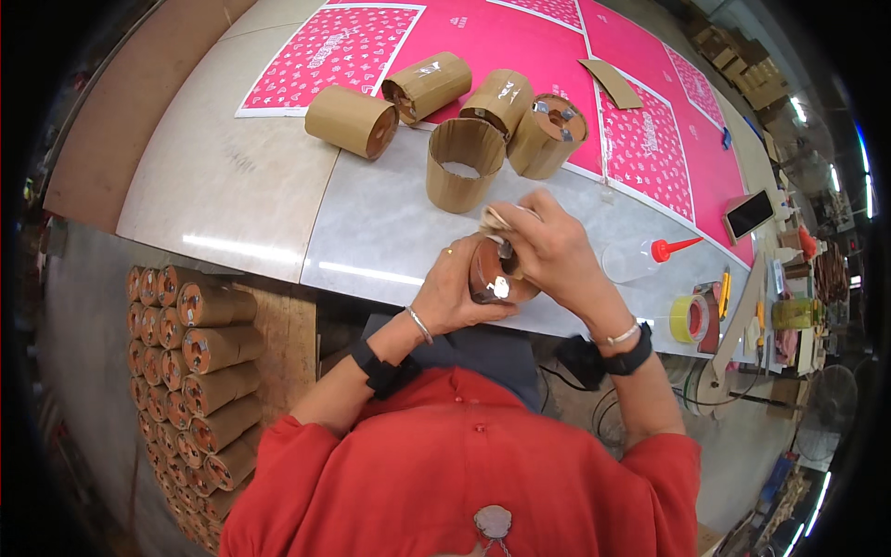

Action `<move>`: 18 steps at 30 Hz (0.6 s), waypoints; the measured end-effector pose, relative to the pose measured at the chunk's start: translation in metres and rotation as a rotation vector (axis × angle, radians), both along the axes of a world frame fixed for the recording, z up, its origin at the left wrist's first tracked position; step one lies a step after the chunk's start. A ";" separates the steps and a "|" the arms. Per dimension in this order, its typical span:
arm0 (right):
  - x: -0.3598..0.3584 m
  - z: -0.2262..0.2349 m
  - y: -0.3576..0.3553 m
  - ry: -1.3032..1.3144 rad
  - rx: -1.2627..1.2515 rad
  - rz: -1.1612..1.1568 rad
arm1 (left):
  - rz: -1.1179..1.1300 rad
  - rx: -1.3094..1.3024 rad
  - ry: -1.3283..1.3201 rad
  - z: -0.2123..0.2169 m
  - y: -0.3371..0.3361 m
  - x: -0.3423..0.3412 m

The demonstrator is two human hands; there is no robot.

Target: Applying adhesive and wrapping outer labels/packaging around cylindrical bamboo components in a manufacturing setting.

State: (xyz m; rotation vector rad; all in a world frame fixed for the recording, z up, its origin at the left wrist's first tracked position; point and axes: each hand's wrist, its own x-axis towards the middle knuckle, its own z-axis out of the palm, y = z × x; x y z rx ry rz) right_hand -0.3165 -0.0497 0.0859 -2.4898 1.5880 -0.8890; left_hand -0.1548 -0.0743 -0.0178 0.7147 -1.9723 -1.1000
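Left hand (450, 288): curled around the side of a brown round piece (483, 266), gripping it
Right hand (554, 243): fingers closed on a pale cloth (502, 220), at the piece's upper rim
Brown round piece: between both hands
Open cardboard tube (453, 188): upright, just beyond the left hand
Clear bottle (636, 260): right of the right hand, red nozzle
Stacked cardboard-wrapped cylinders (218, 351): well left of the left hand

A round thing (484, 271) is between the left hand (448, 290) and right hand (555, 243). Four rolls (345, 123) and a hollow tube (455, 192) are past them on the table (367, 218). A bottle (633, 260), tape (685, 318) and a phone (748, 215) are on the right; piled rolls (221, 350) are low on the left.
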 end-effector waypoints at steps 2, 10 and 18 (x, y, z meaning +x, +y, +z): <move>-0.008 0.006 0.012 0.003 0.019 0.031 | 0.013 -0.008 0.004 0.001 0.000 0.001; 0.014 0.000 -0.004 0.065 -0.077 0.029 | -0.027 -0.006 -0.055 -0.002 -0.001 -0.001; -0.011 0.015 0.050 -0.023 0.090 -0.057 | 0.037 -0.079 0.040 0.006 0.001 -0.003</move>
